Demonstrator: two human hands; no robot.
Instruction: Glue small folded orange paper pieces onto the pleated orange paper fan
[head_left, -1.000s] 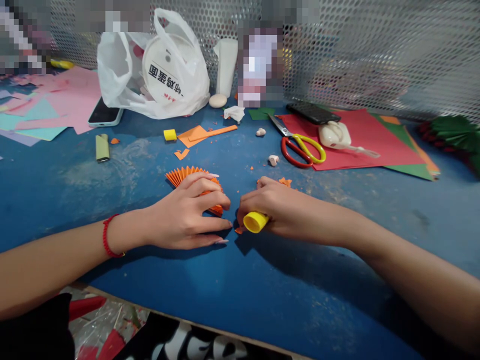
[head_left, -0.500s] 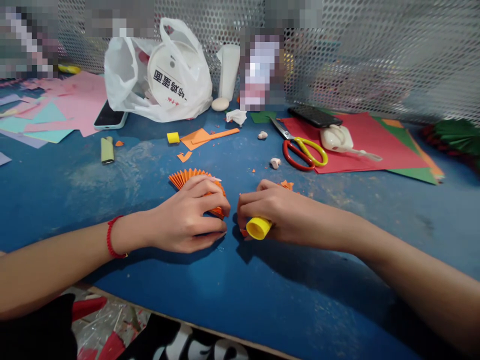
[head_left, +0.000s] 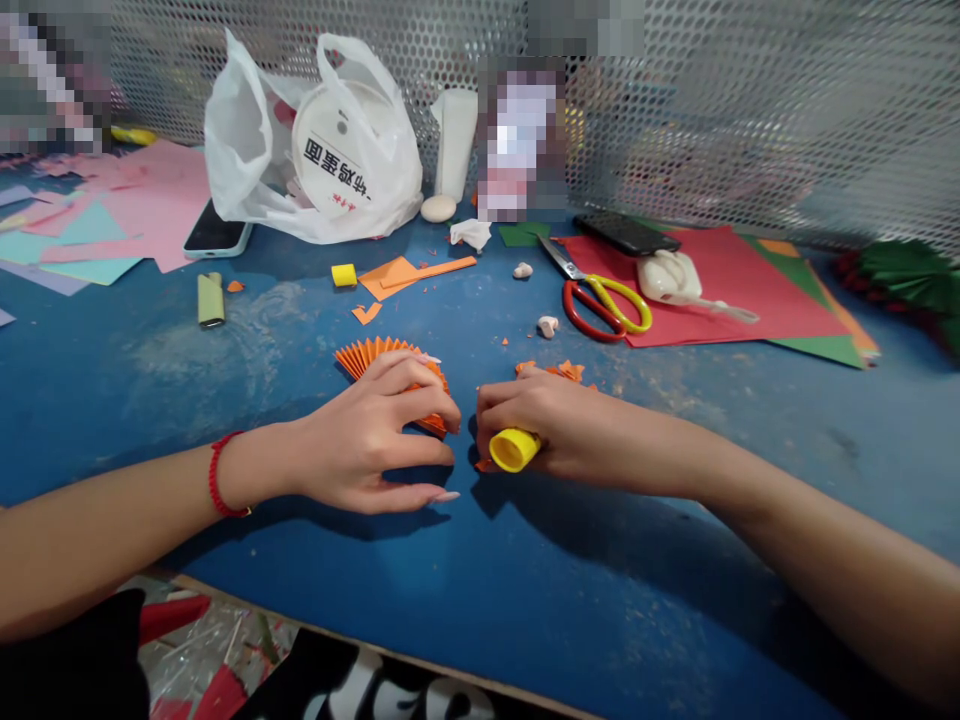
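Observation:
My left hand (head_left: 367, 430) lies over an orange pleated paper fan (head_left: 364, 357), its upper fingers curled on the fan and pressing it. Its thumb and forefinger are spread apart over the blue table. Closed round a yellow glue stick (head_left: 514, 450) is my right hand (head_left: 547, 420); the hollow yellow end points toward me and the other end is hidden. A small orange scrap (head_left: 485, 465) shows beneath that hand. Farther back stands a short yellow cap (head_left: 344, 275), beside an orange paper piece (head_left: 390, 277).
Red-and-yellow scissors (head_left: 607, 305) rest partly on red paper (head_left: 742, 290), near a white case (head_left: 667, 275) and a black phone (head_left: 628, 233). A white plastic bag (head_left: 240, 190) stands at the back. Another phone (head_left: 217, 232) and a green lighter (head_left: 211, 300) lie left. Orange scraps (head_left: 570, 371) sit behind my right hand.
My left thumb has moved away from the forefinger, toward me, widening the gap. The right hand still holds the glue stick and has barely shifted.

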